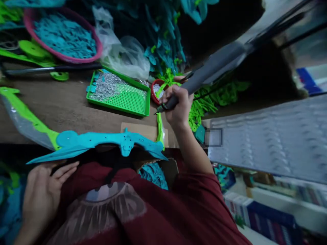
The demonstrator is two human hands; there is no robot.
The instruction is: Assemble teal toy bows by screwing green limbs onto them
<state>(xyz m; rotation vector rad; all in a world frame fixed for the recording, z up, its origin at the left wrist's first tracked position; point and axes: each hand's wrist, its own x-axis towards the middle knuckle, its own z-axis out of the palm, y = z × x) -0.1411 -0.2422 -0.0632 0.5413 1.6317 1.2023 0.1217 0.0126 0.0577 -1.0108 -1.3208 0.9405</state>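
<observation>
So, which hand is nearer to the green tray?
Right. The right hand, gripping a screwdriver, is just beside the green tray; the left hand lies low, far below it.

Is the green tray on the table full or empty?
Partly filled. The green tray holds a heap of small silver pieces at its far left end, while the perforated floor near its right, nearer side is bare.
</observation>
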